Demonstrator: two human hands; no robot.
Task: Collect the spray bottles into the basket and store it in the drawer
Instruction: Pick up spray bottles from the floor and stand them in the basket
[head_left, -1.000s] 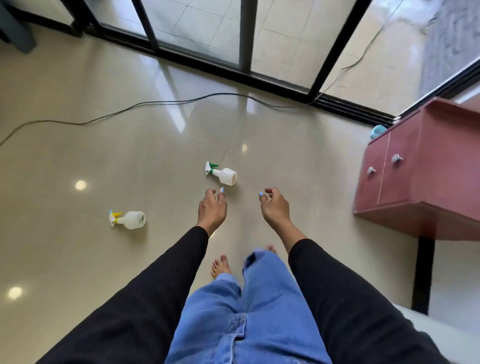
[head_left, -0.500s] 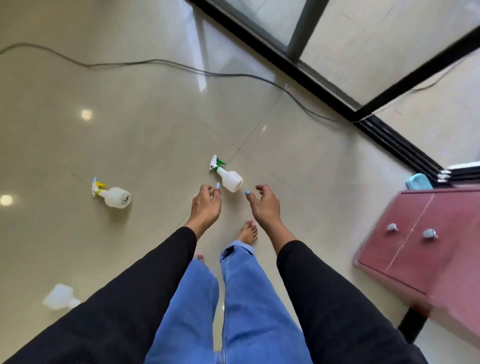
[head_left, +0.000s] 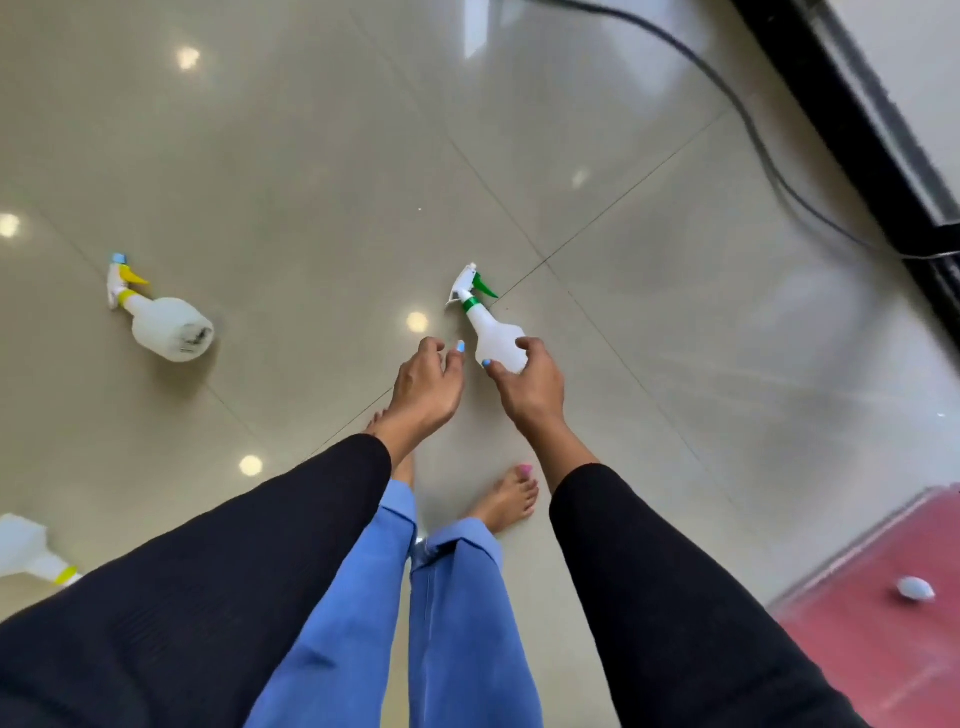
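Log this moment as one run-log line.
right hand: grips green-trigger spray bottle on floor | left hand: beside it, holding nothing | yellow-trigger spray bottle: lying left | basket: unseen

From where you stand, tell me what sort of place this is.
Probably a room in a home, beside a glass sliding door. The glossy tiled floor, the black door track with a cable trailing along it, and a red cabinet with a knob all suggest that.

Floor (head_left: 311, 156): glossy polished tile, mirrors ceiling lights. Green-trigger spray bottle (head_left: 493, 332): translucent white plastic, smooth. Yellow-trigger bottle (head_left: 166, 325): same milky plastic. Sleeves (head_left: 675, 597): matt black ribbed knit. Trousers (head_left: 457, 623): blue denim cloth. Cabinet (head_left: 883, 649): matt red finish, pale glossy knob (head_left: 915, 590).
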